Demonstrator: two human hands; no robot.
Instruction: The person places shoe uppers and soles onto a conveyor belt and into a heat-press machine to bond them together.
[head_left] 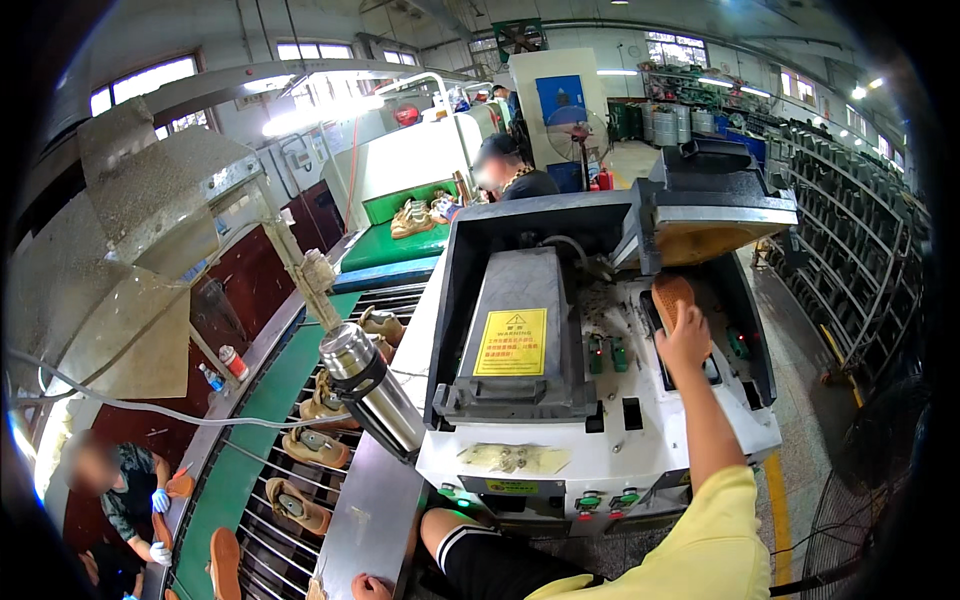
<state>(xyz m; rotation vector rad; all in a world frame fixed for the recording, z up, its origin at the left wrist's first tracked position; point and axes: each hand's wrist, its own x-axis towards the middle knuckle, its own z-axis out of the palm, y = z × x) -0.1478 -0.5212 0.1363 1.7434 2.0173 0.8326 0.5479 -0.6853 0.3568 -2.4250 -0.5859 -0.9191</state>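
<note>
Head view: your right hand [685, 340] is stretched out over the white press machine [600, 440], grip clenched around a tan shoe sole [671, 297], tread side up. Sole sits at the machine's right bay, just under the raised black upper block [715, 205] w/ its yellowish pad, near the back-right corner of the machine top. Fingers wrap the sole's near end; far end sticks out toward the block. Yellow sleeve on that arm, coming in from the lower edge.

Your left hand [372, 586] is low at the bottom edge, resting on the steel rail [375, 510] beside the conveyor; only knuckles show, so can't tell if its grip is released or clenched. Nothing visibly in it.

Left bay of the machine holds a grey cover [520, 330] w/ a yellow warning label. Green & red buttons [605, 499] line the machine's front edge; more green/red ones sit mid-top, between the two bays.

Steel thermos [372, 385] stands tilted on the rail, just left of the machine's front-left corner. Left of it the roller conveyor [290, 470] carries several tan shoes [296, 505] spaced along it, green strip along its left edge.

Another person [125, 490] in dark top & blue gloves stands at the conveyor's far left side, lower-left corner. A 2nd person [510, 175] in black stands behind the machine, near a green-topped surface [395, 250] w/ more shoes on it. Racks [850, 240] run down the right side.
</note>
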